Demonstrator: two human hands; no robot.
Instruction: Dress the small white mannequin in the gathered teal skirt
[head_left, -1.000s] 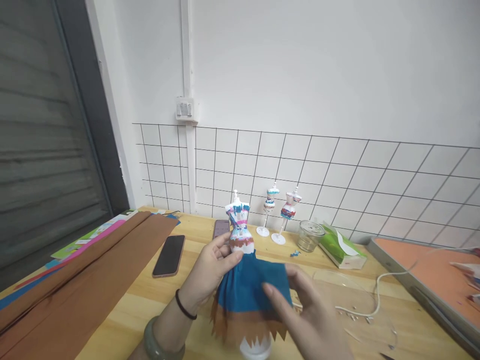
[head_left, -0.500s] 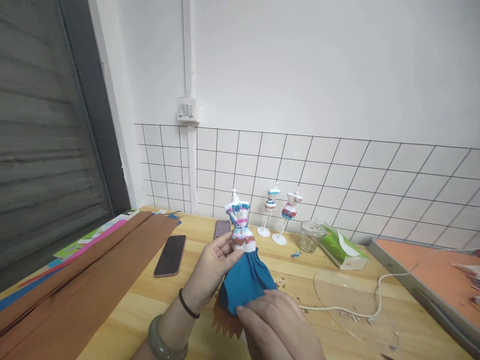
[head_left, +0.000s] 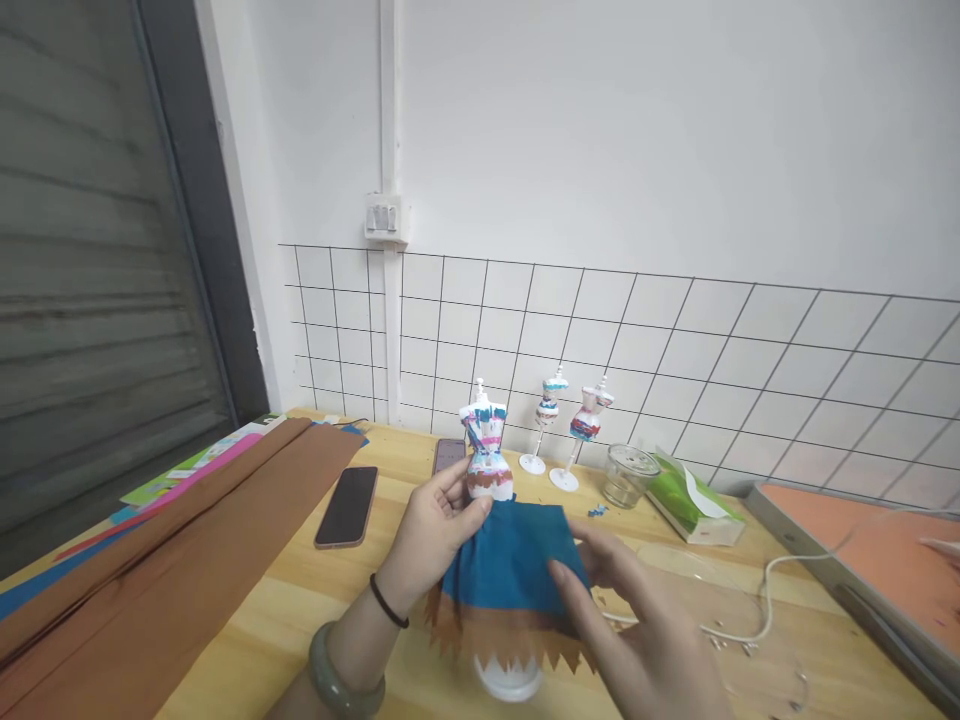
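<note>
Pale wooden table against a white wall with grid tiles, small dress form upright at the table's front middle, left hand pinching its blue skirt at the waist, right hand with fingers stretched flat on the skirt, phone and brown paper to the left

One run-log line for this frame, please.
left hand: pinches mannequin waist | right hand: holds blue skirt edge | table: phone, glass jar
</note>
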